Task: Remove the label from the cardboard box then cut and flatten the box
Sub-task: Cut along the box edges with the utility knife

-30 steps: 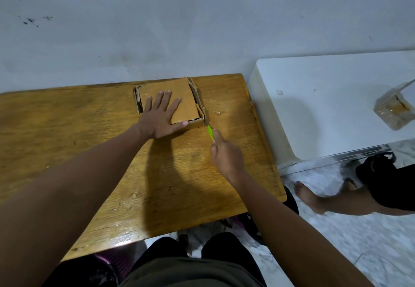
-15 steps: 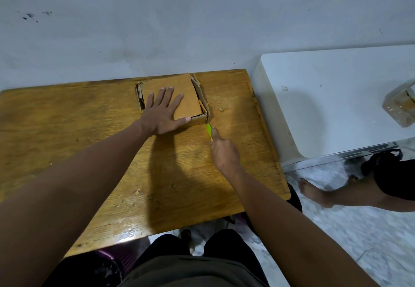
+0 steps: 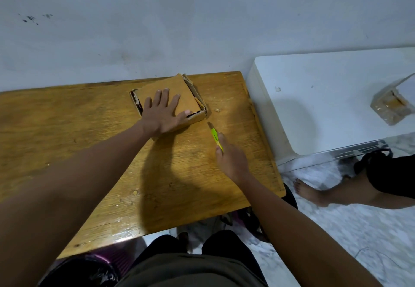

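The cutting step appears under way. A cardboard box [image 3: 177,101] sits at the table's [image 3: 67,129] twelve o'clock edge, pinned by the left hand [image 3: 165,112], fingers spread flat. At the box's five o'clock, just apart, the right hand [image 3: 231,158] grips a green cutter [image 3: 215,136]. Next, its tip likely needs guiding into a corner seam.

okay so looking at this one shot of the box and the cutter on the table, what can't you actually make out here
Head view, the only one:
- Label: none shows on the cardboard box; the left hand lies flat over part of its top, and the underside is hidden.
- Blade of the green cutter: small and blurred, so its length is unclear.
- Cutter grip: the right hand wraps the handle, hiding its rear.
- Clear container on the white surface: cut off by the right edge.
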